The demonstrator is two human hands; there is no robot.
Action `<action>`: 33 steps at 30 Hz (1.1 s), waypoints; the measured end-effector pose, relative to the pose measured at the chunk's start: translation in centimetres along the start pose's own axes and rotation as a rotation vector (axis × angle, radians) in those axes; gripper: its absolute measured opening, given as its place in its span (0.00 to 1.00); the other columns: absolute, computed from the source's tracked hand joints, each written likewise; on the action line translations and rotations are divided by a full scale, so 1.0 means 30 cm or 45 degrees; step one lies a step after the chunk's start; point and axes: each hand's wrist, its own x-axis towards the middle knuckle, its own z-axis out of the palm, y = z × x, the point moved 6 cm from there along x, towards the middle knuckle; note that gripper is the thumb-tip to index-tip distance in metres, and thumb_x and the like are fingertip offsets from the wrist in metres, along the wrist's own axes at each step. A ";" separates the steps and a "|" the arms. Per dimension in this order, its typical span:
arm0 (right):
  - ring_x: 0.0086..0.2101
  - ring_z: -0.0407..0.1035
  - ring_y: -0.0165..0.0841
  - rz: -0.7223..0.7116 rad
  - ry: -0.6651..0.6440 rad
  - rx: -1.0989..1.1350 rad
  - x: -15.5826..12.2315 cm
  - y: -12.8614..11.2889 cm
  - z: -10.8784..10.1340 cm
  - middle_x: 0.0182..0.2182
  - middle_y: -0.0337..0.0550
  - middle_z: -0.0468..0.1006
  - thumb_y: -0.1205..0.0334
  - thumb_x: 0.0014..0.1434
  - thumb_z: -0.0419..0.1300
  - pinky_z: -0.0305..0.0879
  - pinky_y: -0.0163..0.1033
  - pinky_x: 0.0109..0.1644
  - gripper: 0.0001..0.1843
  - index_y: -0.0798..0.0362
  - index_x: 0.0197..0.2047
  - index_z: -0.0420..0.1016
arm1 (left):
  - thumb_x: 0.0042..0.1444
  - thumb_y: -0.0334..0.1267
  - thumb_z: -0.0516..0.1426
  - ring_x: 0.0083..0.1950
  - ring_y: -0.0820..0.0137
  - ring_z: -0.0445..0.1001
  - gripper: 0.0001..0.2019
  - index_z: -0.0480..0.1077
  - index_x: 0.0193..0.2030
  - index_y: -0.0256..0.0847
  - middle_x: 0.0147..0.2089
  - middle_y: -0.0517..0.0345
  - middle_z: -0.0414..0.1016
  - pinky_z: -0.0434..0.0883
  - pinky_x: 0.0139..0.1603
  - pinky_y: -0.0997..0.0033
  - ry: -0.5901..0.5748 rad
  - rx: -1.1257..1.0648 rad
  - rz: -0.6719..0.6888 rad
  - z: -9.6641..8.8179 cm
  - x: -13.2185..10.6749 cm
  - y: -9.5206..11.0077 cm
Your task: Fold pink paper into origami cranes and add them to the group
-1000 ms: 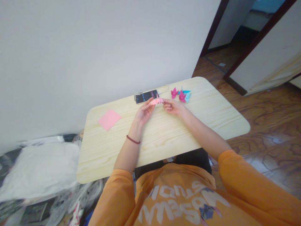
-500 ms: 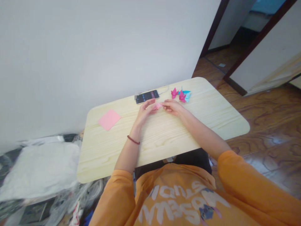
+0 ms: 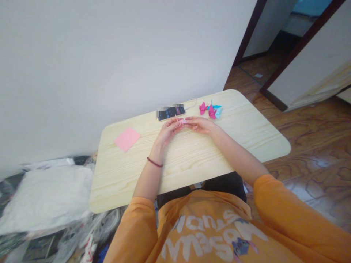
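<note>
Between my two hands is a small folded piece of pink paper [image 3: 183,121], held just above the table in front of the phone. My left hand [image 3: 168,130] pinches its left end, and a thin pink point sticks up by the fingers. From the other side my right hand [image 3: 201,125] grips the right end with its fingertips. Much of the paper is hidden by the fingers, so its exact shape cannot be made out. To the left lies a flat square of pink paper [image 3: 127,139]. Folded paper cranes [image 3: 211,111] in magenta and blue stand near my right hand.
The pale wooden table [image 3: 131,179] stands against a white wall. A phone [image 3: 171,112] with a white cable [image 3: 191,106] lies at its back edge. Left of the table are a white bag [image 3: 49,197] and plastic wrapping. A doorway opens at the right.
My left fingers have closed in on the paper and my right hand has shifted slightly left, its fingers straighter. A thin pink point now shows above the left hand.
</note>
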 end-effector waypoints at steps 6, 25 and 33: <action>0.23 0.67 0.20 0.257 0.062 0.283 -0.010 0.017 0.011 0.24 0.38 0.75 0.78 0.55 0.60 0.51 0.19 0.14 0.06 0.59 0.32 0.73 | 0.51 0.26 0.61 0.39 0.73 0.79 0.06 0.74 0.36 0.38 0.45 0.54 0.79 0.73 0.52 0.70 -0.002 -0.081 -0.047 0.013 -0.003 0.000; 0.27 0.63 0.28 -0.653 0.272 -0.647 -0.036 -0.094 0.013 0.25 0.39 0.74 0.53 0.45 0.67 0.56 0.33 0.26 0.13 0.53 0.31 0.75 | 0.44 0.42 0.66 0.36 0.70 0.78 0.14 0.71 0.35 0.38 0.46 0.53 0.77 0.72 0.34 0.73 0.130 0.579 0.255 -0.016 0.009 0.009; 0.26 0.62 0.27 -0.768 0.291 -0.712 -0.053 -0.102 0.038 0.23 0.39 0.73 0.49 0.43 0.68 0.57 0.35 0.28 0.17 0.55 0.26 0.75 | 0.51 0.38 0.60 0.34 0.75 0.73 0.08 0.72 0.38 0.40 0.53 0.51 0.70 0.67 0.24 0.79 0.385 1.124 0.845 0.008 -0.042 0.076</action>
